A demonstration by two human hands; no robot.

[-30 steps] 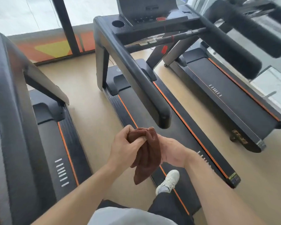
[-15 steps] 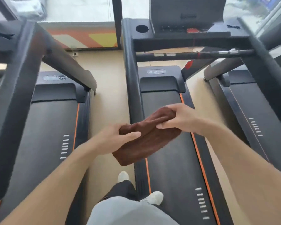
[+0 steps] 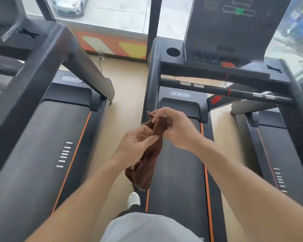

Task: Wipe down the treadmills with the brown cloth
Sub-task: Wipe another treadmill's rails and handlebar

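Cloth: brown terry wiping cloth [image 3: 147, 165], bunched and hanging in mid-air between the two hands, over the left edge of the middle treadmill; touching no machine surface; lower end dangles just above a white shoe [image 3: 134, 198]

Left hand: left hand [image 3: 136, 145], fingers curled, thumb and forefinger pinching the cloth near its middle; most of the fabric hangs below this grip

Right hand: right hand [image 3: 175, 128], fingertips drawn together on the cloth's upper hem, lifting it above the left hand

Middle treadmill: black treadmill with orange side stripes [image 3: 177, 172], directly ahead; dark belt, black console with green digits [image 3: 238, 28], round cup well, red stop button [image 3: 228, 64], grey crossbar handle [image 3: 217, 89]

Left treadmill: matching black treadmill with orange-trimmed belt [image 3: 42, 137], its slanted handrail rising close to the camera; well apart from the cloth

Right treadmill: third black machine [image 3: 276, 145], only partly in view

Step in hand: by judgement, sorting the cloth into a usable fold; wiping of the middle machine not yet begun

Risk, drop: both grips are light pinches at edges; the cloth could slip to the wooden floor [image 3: 126, 95] and pick up grit

Risk, poor wipe: a bunched cloth gives little contact and may streak

Risk, console: the display looks powered; a careless pass over the buttons could start the belt

Risk, cord: a thin red safety cord [image 3: 226, 79] hangs by the crossbar and could snag
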